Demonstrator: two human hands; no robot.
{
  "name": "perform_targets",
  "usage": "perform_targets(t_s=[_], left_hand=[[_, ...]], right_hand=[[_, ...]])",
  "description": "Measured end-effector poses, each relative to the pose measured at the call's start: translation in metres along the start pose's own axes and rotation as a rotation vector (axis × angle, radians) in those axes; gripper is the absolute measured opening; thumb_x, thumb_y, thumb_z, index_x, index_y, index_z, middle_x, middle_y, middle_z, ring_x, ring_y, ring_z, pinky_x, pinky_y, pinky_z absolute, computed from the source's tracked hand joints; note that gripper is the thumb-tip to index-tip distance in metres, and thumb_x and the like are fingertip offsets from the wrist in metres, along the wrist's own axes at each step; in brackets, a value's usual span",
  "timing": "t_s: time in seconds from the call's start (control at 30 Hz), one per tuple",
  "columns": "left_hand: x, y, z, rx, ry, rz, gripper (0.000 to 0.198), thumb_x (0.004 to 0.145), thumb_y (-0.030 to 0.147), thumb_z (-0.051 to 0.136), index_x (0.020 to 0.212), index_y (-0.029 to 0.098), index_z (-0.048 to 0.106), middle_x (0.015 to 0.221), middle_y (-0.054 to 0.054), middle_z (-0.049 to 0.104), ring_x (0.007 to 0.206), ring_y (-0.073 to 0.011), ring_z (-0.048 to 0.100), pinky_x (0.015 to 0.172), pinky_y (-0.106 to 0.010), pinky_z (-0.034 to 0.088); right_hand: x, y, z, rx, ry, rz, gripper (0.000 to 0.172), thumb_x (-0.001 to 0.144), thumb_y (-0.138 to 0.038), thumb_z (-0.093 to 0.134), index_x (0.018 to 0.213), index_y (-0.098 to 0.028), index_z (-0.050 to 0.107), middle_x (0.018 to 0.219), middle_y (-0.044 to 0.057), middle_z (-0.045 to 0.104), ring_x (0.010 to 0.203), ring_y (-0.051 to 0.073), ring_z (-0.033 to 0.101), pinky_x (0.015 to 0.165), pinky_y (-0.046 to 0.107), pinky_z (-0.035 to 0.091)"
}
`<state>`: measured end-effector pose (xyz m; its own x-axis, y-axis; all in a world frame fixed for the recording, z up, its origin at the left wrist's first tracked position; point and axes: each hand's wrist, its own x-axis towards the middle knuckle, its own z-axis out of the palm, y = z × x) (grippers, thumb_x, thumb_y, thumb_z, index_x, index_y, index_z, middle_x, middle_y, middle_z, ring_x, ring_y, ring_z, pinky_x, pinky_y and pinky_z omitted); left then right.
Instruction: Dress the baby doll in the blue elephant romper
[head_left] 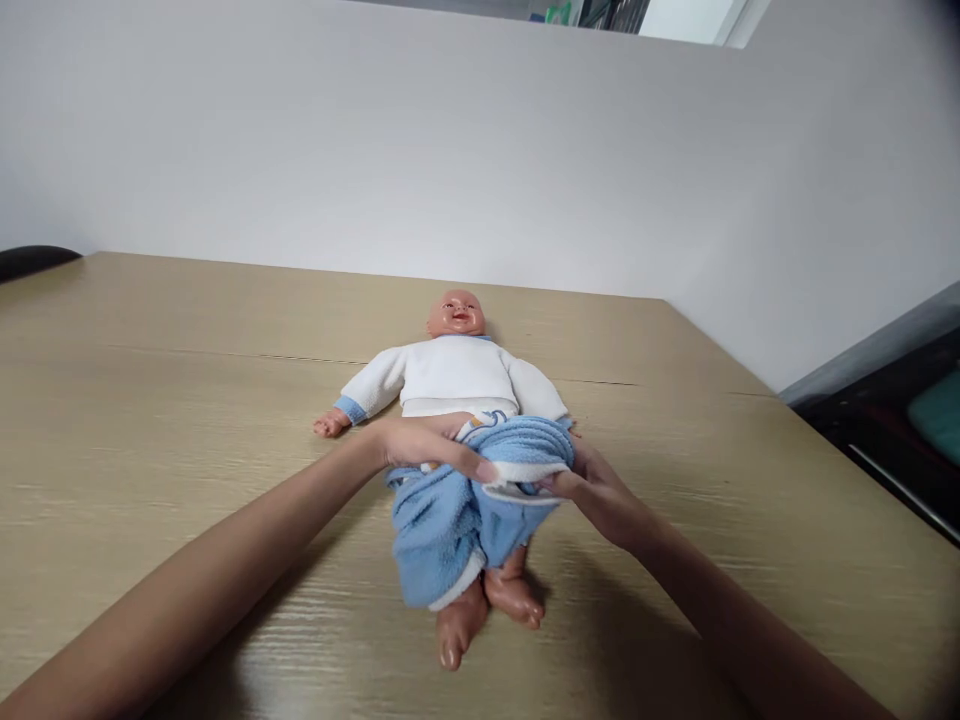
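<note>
A baby doll (457,316) lies on its back on the table, feet towards me. It wears a white sweater (459,376) with blue cuffs, and blue trousers (433,540) with white hems cover its legs. My left hand (429,445) reaches across the doll's waist, its thumb pressed on a white-edged, bunched part of the blue cloth. From the other side, my right hand (596,488) pinches the same white edge, with its remaining fingers behind the gathered folds. The edge gapes slightly between my thumbs. Both bare doll feet show below the trousers.
The doll rests on a wide wooden table (187,400) with a seam across it. A pale wall (375,140) rises behind, with an opening at the top. Dark objects stand beyond the table at the far left (37,262) and the right (877,420).
</note>
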<state>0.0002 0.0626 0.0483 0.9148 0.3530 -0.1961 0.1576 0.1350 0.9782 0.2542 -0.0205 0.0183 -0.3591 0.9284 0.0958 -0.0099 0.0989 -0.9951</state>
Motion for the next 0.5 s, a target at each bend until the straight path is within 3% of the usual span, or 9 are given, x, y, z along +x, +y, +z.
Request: perform_targets(t_s=[0.1,0.23,0.3,0.4,0.5], left_hand=[[0.0,0.001,0.003,-0.007,0.046,0.015,0.054,0.074,0.049,0.086,0.115,0.016,0.079,0.096,-0.006,0.081,0.091,-0.0247,0.075,0.084,-0.032,0.062],[0.003,0.011,0.01,0.13,-0.036,0.087,0.058,0.074,0.048,0.089,0.122,0.016,0.078,0.117,-0.007,0.081,0.113,-0.0269,0.074,0.103,-0.034,0.058],[0.004,0.019,0.016,0.251,-0.031,0.083,0.047,0.08,0.044,0.085,0.118,0.018,0.079,0.12,-0.005,0.081,0.118,-0.0268,0.072,0.108,-0.034,0.055],[0.002,0.03,0.026,0.353,-0.047,0.029,0.027,0.086,0.039,0.072,0.101,0.018,0.077,0.107,-0.002,0.08,0.111,-0.0251,0.072,0.103,-0.033,0.055],[-0.003,0.039,0.038,0.399,-0.167,0.01,0.021,0.089,0.036,0.066,0.099,0.018,0.072,0.102,-0.001,0.078,0.104,-0.0224,0.073,0.096,-0.031,0.056]], right_hand=[[-0.001,-0.005,0.006,-0.192,0.121,-0.096,0.025,0.095,-0.032,0.071,0.115,-0.018,0.075,0.106,0.006,0.077,0.101,0.024,0.068,0.093,0.034,0.056],[-0.018,-0.023,0.02,-0.343,0.167,-0.072,0.032,0.096,-0.026,0.064,0.125,-0.018,0.075,0.115,0.007,0.078,0.108,0.027,0.069,0.1,0.037,0.054],[-0.037,-0.03,0.033,-0.338,0.207,0.049,0.036,0.095,-0.03,0.064,0.128,-0.018,0.075,0.114,0.008,0.079,0.104,0.028,0.071,0.095,0.037,0.057],[-0.073,-0.033,0.063,-0.253,0.255,0.325,0.045,0.093,-0.052,0.068,0.122,-0.018,0.077,0.1,0.009,0.08,0.093,0.031,0.072,0.08,0.039,0.061],[-0.104,-0.025,0.093,-0.172,0.339,0.477,0.06,0.089,-0.068,0.071,0.124,-0.02,0.076,0.11,0.012,0.081,0.106,0.036,0.074,0.094,0.044,0.061]])
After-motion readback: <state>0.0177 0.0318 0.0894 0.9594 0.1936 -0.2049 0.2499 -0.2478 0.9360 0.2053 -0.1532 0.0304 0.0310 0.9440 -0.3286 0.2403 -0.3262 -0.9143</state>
